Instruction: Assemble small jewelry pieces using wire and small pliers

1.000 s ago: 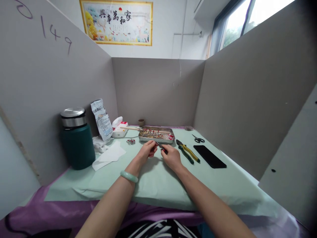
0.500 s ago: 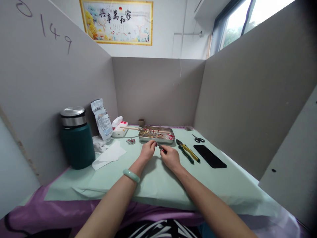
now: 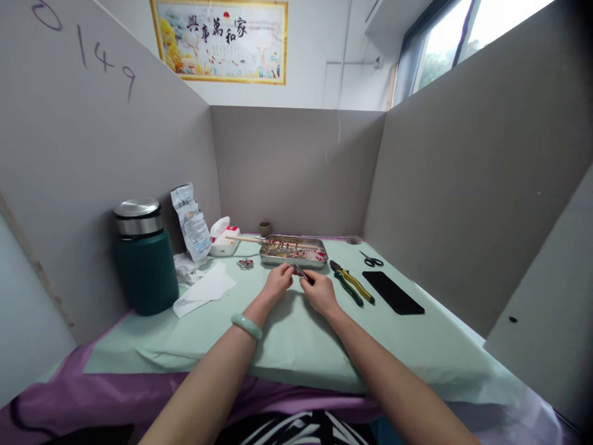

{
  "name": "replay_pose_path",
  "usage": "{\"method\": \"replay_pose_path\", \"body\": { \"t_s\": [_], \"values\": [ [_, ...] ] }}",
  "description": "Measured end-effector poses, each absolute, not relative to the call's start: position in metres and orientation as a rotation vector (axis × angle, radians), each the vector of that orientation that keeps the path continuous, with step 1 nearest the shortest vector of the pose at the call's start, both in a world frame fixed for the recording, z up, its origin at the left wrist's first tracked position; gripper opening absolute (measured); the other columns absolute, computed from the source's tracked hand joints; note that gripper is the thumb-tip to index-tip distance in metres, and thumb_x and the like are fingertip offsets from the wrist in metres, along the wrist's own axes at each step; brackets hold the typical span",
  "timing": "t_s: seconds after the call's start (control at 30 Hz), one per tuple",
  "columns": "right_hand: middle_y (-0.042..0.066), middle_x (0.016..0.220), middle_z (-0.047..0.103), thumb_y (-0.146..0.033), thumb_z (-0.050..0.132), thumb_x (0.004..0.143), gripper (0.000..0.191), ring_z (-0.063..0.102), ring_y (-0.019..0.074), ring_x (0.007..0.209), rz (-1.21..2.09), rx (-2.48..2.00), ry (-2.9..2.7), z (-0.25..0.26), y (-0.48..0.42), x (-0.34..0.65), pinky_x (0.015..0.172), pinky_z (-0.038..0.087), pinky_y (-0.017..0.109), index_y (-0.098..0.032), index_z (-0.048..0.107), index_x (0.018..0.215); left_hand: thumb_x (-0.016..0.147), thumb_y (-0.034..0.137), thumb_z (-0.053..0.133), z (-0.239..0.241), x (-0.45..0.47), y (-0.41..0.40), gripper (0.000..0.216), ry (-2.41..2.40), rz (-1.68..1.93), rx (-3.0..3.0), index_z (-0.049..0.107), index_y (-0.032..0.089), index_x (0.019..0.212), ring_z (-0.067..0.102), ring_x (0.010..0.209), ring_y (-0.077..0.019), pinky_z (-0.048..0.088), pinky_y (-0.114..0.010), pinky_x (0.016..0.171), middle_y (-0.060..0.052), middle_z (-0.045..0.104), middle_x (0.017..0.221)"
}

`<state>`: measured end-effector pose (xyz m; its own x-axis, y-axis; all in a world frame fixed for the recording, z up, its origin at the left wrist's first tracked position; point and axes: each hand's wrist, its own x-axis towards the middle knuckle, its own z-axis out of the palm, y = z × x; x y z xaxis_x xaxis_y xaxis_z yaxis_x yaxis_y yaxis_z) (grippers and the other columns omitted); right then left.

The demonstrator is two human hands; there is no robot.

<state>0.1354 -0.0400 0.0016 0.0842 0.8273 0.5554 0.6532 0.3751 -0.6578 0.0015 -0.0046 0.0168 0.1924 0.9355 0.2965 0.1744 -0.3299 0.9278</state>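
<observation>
My right hand [image 3: 319, 293] is closed round small pliers [image 3: 302, 273] with narrow metal jaws and a dark handle, partly hidden by my fingers. The jaws point up and left, towards my left fingertips. My left hand [image 3: 278, 281] is pinched shut, its fingertips beside the jaws; whatever it holds is too small to make out. A pale green bangle [image 3: 246, 326] circles my left wrist. Just beyond both hands stands a metal tray [image 3: 294, 262] with red and gold-coloured beads in it. A small heap of red and silvery beads [image 3: 245, 264] lies left of the tray.
Green-and-yellow cutting pliers [image 3: 352, 284], black scissors [image 3: 372, 259] and a black phone [image 3: 393, 292] lie on the right. Leftward are white paper [image 3: 206, 290], a tissue pack [image 3: 225, 243], a foil pouch [image 3: 191, 222] and a dark green flask [image 3: 146, 266]. Grey partitions [image 3: 296, 170] enclose the table.
The pliers' tips have come slightly away from my left fingertips, and the jaws look a little more parted. Both hands stay in nearly the same place.
</observation>
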Motion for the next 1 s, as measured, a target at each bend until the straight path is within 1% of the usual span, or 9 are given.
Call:
{"method": "replay_pose_path", "body": {
  "t_s": [0.1, 0.2, 0.37, 0.5, 0.67, 0.83, 1.0],
  "values": [
    [0.002, 0.088, 0.071, -0.026, 0.049, 0.077, 0.029, 0.062, 0.0183, 0.078, 0.27, -1.293, -1.619, 0.004, -0.04, 0.138, 0.071, 0.044, 0.025, -0.021, 0.071, 0.095, 0.08, 0.036, 0.048, 0.019, -0.002, -0.007, 0.019, 0.867, 1.084, 1.44, 0.053, 0.018, 0.079, 0.021, 0.036, -0.0059, 0.014, -0.02, 0.038, 0.008, 0.033, 0.045],
    [0.003, 0.087, 0.071, -0.026, 0.05, 0.075, 0.029, 0.062, 0.0188, 0.078, 0.305, -1.303, -1.629, 0.004, -0.038, 0.141, 0.071, 0.044, 0.026, -0.02, 0.071, 0.094, 0.079, 0.039, 0.049, 0.02, -0.006, -0.007, 0.021, 0.716, 1.008, 1.317, 0.05, 0.018, 0.082, 0.016, 0.035, -0.0045, 0.009, -0.019, 0.036, 0.008, 0.033, 0.046],
    [0.003, 0.084, 0.071, -0.027, 0.05, 0.073, 0.031, 0.061, 0.0184, 0.075, 0.398, -1.245, -1.649, 0.001, -0.034, 0.145, 0.069, 0.045, 0.027, -0.018, 0.071, 0.093, 0.077, 0.036, 0.053, 0.022, -0.009, -0.007, 0.019, 0.643, 0.974, 1.269, 0.047, 0.018, 0.08, 0.016, 0.035, -0.0033, 0.008, -0.018, 0.035, 0.008, 0.034, 0.048],
    [0.002, 0.082, 0.07, -0.027, 0.052, 0.073, 0.031, 0.059, 0.017, 0.071, 0.468, -1.203, -1.682, 0.001, -0.033, 0.148, 0.068, 0.045, 0.026, -0.016, 0.071, 0.095, 0.078, 0.037, 0.054, 0.022, -0.01, -0.008, 0.021, 0.629, 0.974, 1.318, 0.046, 0.017, 0.077, 0.017, 0.036, -0.0029, 0.009, -0.018, 0.036, 0.008, 0.034, 0.05],
    [0.002, 0.077, 0.069, -0.027, 0.051, 0.074, 0.03, 0.057, 0.0153, 0.067, 0.47, -1.21, -1.709, 0.005, -0.036, 0.15, 0.064, 0.043, 0.025, -0.015, 0.072, 0.093, 0.079, 0.037, 0.055, 0.022, -0.01, -0.008, 0.022, 0.642, 0.999, 1.399, 0.046, 0.018, 0.078, 0.017, 0.037, -0.0031, 0.01, -0.018, 0.036, 0.009, 0.033, 0.049],
    [0.002, 0.077, 0.069, -0.025, 0.051, 0.073, 0.03, 0.059, 0.0158, 0.069, 0.466, -1.217, -1.719, 0.005, -0.036, 0.151, 0.064, 0.042, 0.024, -0.016, 0.072, 0.092, 0.078, 0.036, 0.054, 0.024, -0.01, -0.011, 0.02, 0.679, 1.032, 1.456, 0.048, 0.017, 0.079, 0.02, 0.036, -0.0038, 0.013, -0.018, 0.036, 0.009, 0.033, 0.047],
    [0.001, 0.078, 0.071, -0.024, 0.05, 0.073, 0.028, 0.061, 0.0172, 0.07, 0.358, -1.3, -1.73, 0.003, -0.037, 0.15, 0.063, 0.043, 0.024, -0.02, 0.073, 0.089, 0.076, 0.031, 0.053, 0.023, -0.007, -0.007, 0.014, 0.852, 1.092, 1.523, 0.052, 0.017, 0.077, 0.026, 0.037, -0.0047, 0.015, -0.019, 0.037, 0.008, 0.036, 0.046]
  ]
}}
